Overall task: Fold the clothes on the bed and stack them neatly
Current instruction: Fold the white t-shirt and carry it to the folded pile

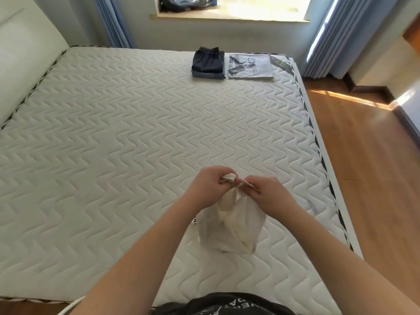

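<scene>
Clothes [231, 63] stacked, quilted bed [113, 133], wood floor [363, 144]

**Item count**

Hands: two, left [205, 187] and right [268, 193]. White garment [229, 228]: one. Folded piles: two, dark [208, 63] and grey [250, 65]. Mattress [113, 133]: one. Curtains: two, one [113, 19] left, one [329, 35] right.

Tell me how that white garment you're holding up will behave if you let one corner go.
Likely floppy: the white garment droops in soft folds below both hands. Probably light, since fingertip pinches hold it. A released corner would likely swing down onto the mattress.
</scene>
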Available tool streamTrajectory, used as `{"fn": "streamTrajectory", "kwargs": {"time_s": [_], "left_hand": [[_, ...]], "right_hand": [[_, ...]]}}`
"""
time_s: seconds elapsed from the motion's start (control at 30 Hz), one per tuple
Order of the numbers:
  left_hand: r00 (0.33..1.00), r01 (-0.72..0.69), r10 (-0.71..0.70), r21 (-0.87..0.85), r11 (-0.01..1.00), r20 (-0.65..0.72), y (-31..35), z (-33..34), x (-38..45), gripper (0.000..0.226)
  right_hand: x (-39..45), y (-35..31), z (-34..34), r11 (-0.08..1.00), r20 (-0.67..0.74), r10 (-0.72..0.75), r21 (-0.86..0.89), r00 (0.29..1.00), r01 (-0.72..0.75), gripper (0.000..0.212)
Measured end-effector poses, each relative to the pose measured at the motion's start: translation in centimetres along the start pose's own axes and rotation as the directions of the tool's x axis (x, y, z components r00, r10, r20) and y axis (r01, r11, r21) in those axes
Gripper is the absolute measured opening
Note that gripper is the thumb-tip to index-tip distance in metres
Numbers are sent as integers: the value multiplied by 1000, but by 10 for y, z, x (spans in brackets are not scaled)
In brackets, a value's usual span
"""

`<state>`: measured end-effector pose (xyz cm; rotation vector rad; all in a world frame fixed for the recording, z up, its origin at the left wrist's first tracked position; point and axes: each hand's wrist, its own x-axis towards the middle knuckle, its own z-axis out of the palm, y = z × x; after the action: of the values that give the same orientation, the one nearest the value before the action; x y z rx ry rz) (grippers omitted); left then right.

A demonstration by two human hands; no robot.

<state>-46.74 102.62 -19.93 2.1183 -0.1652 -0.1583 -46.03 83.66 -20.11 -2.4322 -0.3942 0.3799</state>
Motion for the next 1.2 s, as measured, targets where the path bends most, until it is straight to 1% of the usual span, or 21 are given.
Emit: {"fn": "streamTrajectory", "kwargs": {"time_s": [0.07,0.1,0.17,0.2,0.3,0.37,0.47,0.53,0.63,0.67,0.7,0.77,0.8,0.83,0.87,0.93,1.0,1.07,1.13,1.17,1.2], "left_hand": [[1000,20,-20,17,1000,-7,-5,-5,-2,12],[999,38,-38,56,998,-2,-8,-10,-3,22],[995,82,-91,185,979,38,-18,-20,-7,41],[992,100,-114,233,967,51,-23,-25,-9,42],[986,153,-164,244,958,26,-33,-34,-17,25],[975,223,-221,187,957,-31,-34,-35,-22,17],[940,324,-319,26,946,-122,-28,-30,-26,27],[910,370,-390,-148,917,-140,-20,-25,-27,30],[861,409,-489,-386,827,-135,-11,-16,-27,34],[853,410,-507,-439,800,-127,-8,-13,-27,38],[847,408,-519,-481,776,-117,-6,-11,-27,40],[839,407,-535,-541,736,-97,-2,-6,-27,41],[839,409,-537,-552,727,-85,0,-3,-27,41],[842,411,-534,-552,725,-73,1,-1,-28,41],[848,411,-527,-549,728,-64,2,0,-29,41],[858,403,-510,-547,734,-53,5,2,-31,41],[869,391,-493,-547,740,-45,6,0,-32,42],[902,365,-432,-496,788,-24,4,-7,-32,38],[946,295,-323,-384,875,-7,-4,-12,-32,30],[962,243,-269,-323,915,-37,-11,-13,-34,32],[968,186,-222,-260,948,-118,-19,-14,-38,36]], "right_hand": [[-2,5,2,999,-63,24,-35,998,-26,15],[-3,10,1,998,-92,51,-26,994,-54,17],[-7,21,-4,989,-151,145,63,978,-137,22],[-10,26,-6,971,-174,202,162,964,-174,24],[-19,30,-5,876,-143,290,439,946,-202,40],[-25,27,7,853,-97,280,483,955,-200,48],[-33,15,34,863,-1,236,459,972,-209,54],[-37,6,55,901,69,213,371,975,-224,53],[-40,-5,87,970,177,168,144,970,-195,28],[-42,-9,97,976,218,190,63,957,-208,34],[-43,-12,106,969,238,237,15,942,-247,53],[-42,-20,120,929,223,361,-4,906,-369,84],[-39,-26,125,909,193,410,0,892,-418,90],[-35,-30,129,892,164,446,3,880,-453,87],[-29,-32,132,885,133,460,12,878,-466,77],[-18,-34,131,891,70,447,55,892,-451,47],[-11,-30,125,897,44,430,97,902,-432,28],[-9,-22,117,894,86,426,111,901,-434,24],[-9,-13,110,886,145,421,145,895,-440,28],[-10,-10,106,867,163,417,225,894,-446,29],[-11,-7,103,825,177,413,343,893,-450,29]]}}
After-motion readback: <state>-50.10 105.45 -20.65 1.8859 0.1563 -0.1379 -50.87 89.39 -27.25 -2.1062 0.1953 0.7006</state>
